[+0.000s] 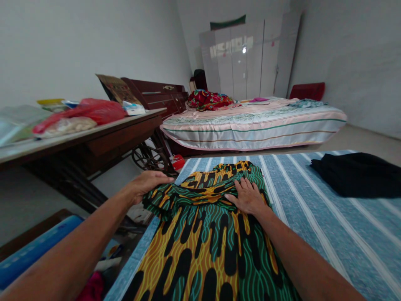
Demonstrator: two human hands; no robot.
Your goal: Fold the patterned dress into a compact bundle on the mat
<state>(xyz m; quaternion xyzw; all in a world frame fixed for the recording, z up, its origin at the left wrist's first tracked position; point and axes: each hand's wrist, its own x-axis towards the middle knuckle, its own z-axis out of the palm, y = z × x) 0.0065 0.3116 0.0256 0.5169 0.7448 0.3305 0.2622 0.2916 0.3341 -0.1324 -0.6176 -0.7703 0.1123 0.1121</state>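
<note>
A long dress (pixel 200 242) with a green, yellow and black drip pattern lies spread on a blue-and-white striped bed cover (pixel 300 200). My left hand (pixel 152 184) pinches a gathered, ruffled part of it at the left edge, lifted slightly off the cover. Flat on the dress's bunched upper part rests my right hand (pixel 247 195), its fingers apart. A band of folded cloth runs between the two hands. The lower end of the dress goes out of view at the bottom.
Folded black cloth (pixel 357 173) lies at the right on the cover. A table (pixel 125 125) with a red plastic bag (pixel 100 110) stands at left. Beyond are another bed (pixel 250 129), bearing a red floral bundle (pixel 208 99), and a pale wardrobe (pixel 239 62).
</note>
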